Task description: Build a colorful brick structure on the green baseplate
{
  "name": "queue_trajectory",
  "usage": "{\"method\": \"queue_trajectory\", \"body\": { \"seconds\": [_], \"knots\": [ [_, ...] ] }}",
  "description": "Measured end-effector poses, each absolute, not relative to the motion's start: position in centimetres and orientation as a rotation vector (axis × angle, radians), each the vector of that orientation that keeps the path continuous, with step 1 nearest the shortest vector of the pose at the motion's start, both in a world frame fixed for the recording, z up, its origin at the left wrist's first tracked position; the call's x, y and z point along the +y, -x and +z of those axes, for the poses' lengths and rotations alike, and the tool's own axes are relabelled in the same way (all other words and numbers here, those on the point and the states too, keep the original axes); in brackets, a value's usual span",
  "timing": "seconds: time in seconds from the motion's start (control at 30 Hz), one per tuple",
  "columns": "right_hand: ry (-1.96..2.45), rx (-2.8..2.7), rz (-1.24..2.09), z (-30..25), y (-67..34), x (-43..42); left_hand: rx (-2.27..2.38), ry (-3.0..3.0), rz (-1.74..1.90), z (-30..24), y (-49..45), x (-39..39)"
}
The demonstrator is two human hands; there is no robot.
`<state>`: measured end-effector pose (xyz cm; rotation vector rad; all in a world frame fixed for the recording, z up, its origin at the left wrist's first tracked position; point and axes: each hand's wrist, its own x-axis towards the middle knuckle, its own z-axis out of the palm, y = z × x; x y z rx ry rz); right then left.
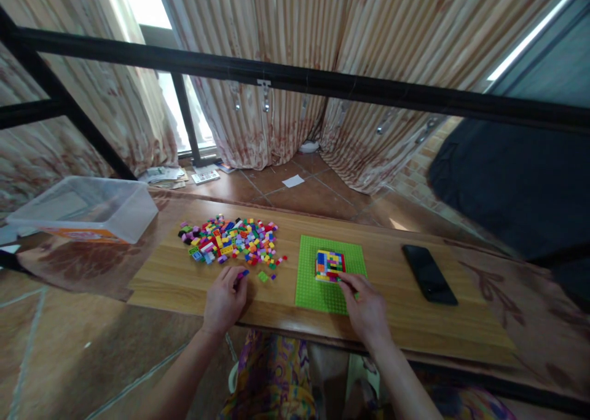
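Left of the green baseplate (308, 291), the left grip (225, 297) pinches blue and purple bricks (244, 273), which loosening could drop; nudging could scatter the brick pile (235, 238). On the baseplate, the brick build (329, 265) may unseat if the right grip (367, 304), its hold unclear, pushes sideways.

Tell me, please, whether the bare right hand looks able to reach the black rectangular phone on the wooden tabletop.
Probably yes: the phone lies to the right of the right hand with nothing visible standing between them, though that hand is busy at the multicoloured plastic brick build on the green baseplate.
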<state>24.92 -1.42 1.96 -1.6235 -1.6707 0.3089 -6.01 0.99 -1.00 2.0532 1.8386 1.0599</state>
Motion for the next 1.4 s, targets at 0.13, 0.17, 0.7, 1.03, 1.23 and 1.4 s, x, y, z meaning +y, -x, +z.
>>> {"method": "queue_trajectory", "body": {
  "seconds": [0.13,0.17,0.7,1.03,1.23,1.4],
  "knots": [
    [1.595,-1.817,0.261,2.1,-24.9,-0.5,1.844,-2.055,1.055,-0.9,6.0,1.0],
    [1.584,-1.849,0.253,2.0,-25.0,-0.4,1.845,-2.056,1.057,-0.9,6.0,1.0],
    [1.576,-1.801,0.237,1.1,-25.0,-0.1,1.840,-2.065,1.062,-0.8,5.9,0.9],
    [1.562,-1.783,0.139,0.6,-25.0,-0.5,1.838,-2.078,1.073,-0.7,5.9,1.0],
    [1.571,-1.805,0.108,0.2,-24.9,-0.6,1.831,-2.066,1.069,-0.6,5.9,0.8],
    [1.567,-1.817,0.068,-0.1,-24.8,-0.6,1.851,-2.044,1.055,-0.7,5.9,0.8]
  ]
}}
